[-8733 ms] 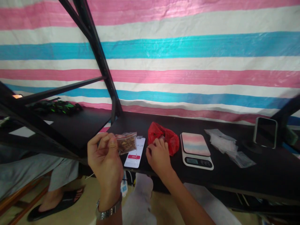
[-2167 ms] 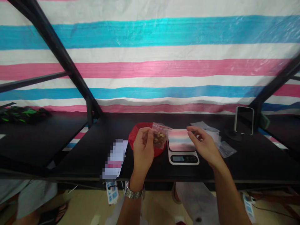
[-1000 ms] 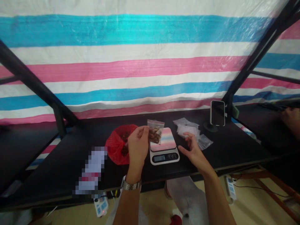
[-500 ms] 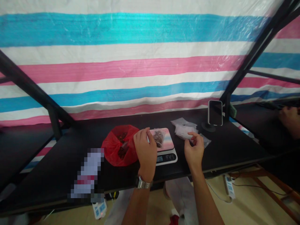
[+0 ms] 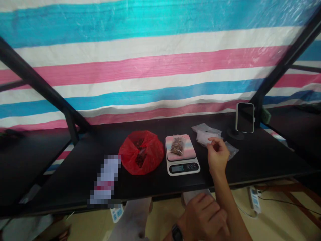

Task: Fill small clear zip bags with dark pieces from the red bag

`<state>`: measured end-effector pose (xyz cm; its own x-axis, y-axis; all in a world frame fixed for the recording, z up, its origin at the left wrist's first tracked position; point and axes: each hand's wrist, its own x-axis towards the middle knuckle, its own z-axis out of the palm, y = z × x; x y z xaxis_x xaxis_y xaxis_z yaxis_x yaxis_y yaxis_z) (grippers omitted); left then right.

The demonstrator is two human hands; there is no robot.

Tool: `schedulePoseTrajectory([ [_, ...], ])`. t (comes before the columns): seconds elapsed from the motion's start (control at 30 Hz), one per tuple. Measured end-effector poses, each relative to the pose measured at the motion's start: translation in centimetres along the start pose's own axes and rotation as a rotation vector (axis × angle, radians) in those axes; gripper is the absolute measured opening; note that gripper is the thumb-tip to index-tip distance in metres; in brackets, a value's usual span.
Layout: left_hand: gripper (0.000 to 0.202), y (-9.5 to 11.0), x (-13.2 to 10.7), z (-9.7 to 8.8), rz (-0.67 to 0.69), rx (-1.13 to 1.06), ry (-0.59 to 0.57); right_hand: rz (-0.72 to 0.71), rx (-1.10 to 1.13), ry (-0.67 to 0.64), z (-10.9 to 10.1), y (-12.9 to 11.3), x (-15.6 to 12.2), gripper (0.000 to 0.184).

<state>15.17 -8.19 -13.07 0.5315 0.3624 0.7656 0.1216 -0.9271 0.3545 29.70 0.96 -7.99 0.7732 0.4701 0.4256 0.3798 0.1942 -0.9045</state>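
A small clear zip bag of brown pieces (image 5: 177,146) lies on the pastel platform of a white digital kitchen scale (image 5: 182,169). No hand touches it. My right hand (image 5: 217,155) is raised over the table's right part, its fingers just in front of a pile of clear plastic bags (image 5: 206,135) and holding nothing I can see. Below the table edge, my left hand (image 5: 202,217), with a dark-looking wristwatch, grips my right forearm. A red plastic bag (image 5: 150,157) lies open left of the scale, with brown pieces inside.
A pixelated flat item (image 5: 105,179) lies left of the red bag on the black table (image 5: 150,189). A phone on a round stand (image 5: 245,117) stands at the back right, beside another clear bag (image 5: 232,150). A striped tarp hangs behind, with black frame bars.
My left hand has let go of the zip bag, which now lies on the scale, and has dropped below the table edge to my right forearm. My right hand has shifted slightly right.
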Motion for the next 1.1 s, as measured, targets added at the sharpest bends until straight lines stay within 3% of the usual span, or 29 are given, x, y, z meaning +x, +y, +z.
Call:
schedulePoseTrajectory([
  [0.03, 0.01, 0.0, -0.2, -0.2, 0.051, -0.006, 0.049, 0.002, 0.026, -0.013, 0.3, -0.1, 0.0, 0.016],
  [0.1, 0.02, 0.0, -0.7, -0.6, 0.149, -0.009, 0.143, -0.004, 0.062, -0.036, 1.0, -0.2, 0.0, 0.016],
  [0.23, 0.028, 0.2, -1.6, -1.3, 0.238, 0.06, 0.091, -0.011, 0.074, -0.074, 1.9, -0.5, -0.1, 0.015],
  [0.33, 0.04, 0.0, -2.4, -1.3, 0.213, 0.092, 0.141, -0.022, 0.069, -0.104, 2.1, -0.3, -0.3, 0.013],
  [0.47, 0.021, -0.4, -3.3, -0.3, 0.275, 0.111, 0.133, -0.071, -0.018, -0.141, 2.2, -0.1, 0.0, 0.016],
  [0.53, 0.023, -0.3, -3.7, 0.6, 0.246, 0.167, 0.059, -0.132, -0.152, -0.213, 2.6, -0.2, 0.8, 0.023],
  [0.57, 0.027, -0.3, -3.9, 1.1, 0.326, 0.149, 0.098, -0.167, -0.22, -0.262, 2.9, -0.4, 1.4, 0.026],
  [0.63, 0.035, -0.2, -4.0, 2.0, 0.321, 0.167, 0.126, -0.229, -0.317, -0.37, 3.8, -0.8, 2.8, 0.027],
  [0.67, 0.035, -0.2, -3.9, 2.3, 0.35, 0.174, 0.185, -0.252, -0.34, -0.427, 4.3, -1.1, 3.5, 0.024],
  [0.77, 0.03, -0.7, -3.6, 2.5, 0.348, 0.203, 0.2, -0.299, -0.401, -0.588, 5.6, -1.7, 4.8, 0.015],
  [0.83, 0.035, -1.1, -3.2, 2.1, 0.279, 0.189, 0.252, -0.311, -0.443, -0.665, 6.1, -1.8, 5.0, 0.012],
  [0.9, 0.023, -1.3, -2.9, 1.3, 0.294, 0.16, 0.213, -0.311, -0.476, -0.712, 6.4, -1.8, 4.8, 0.01],
  [0.97, 0.018, -1.2, -2.6, 0.2, 0.168, 0.107, 0.254, -0.309, -0.5, -0.737, 6.5, -1.9, 4.5, 0.01],
  [1.03, 0.012, -0.9, -2.0, -1.4, 0.017, 0.039, 0.231, -0.305, -0.497, -0.747, 6.4, -2.3, 4.5, 0.011],
  [1.1, 0.017, -0.9, -1.0, -3.4, -0.01, 0.023, 0.245, -0.302, -0.407, -0.769, 6.1, -3.3, 4.5, 0.011],
])
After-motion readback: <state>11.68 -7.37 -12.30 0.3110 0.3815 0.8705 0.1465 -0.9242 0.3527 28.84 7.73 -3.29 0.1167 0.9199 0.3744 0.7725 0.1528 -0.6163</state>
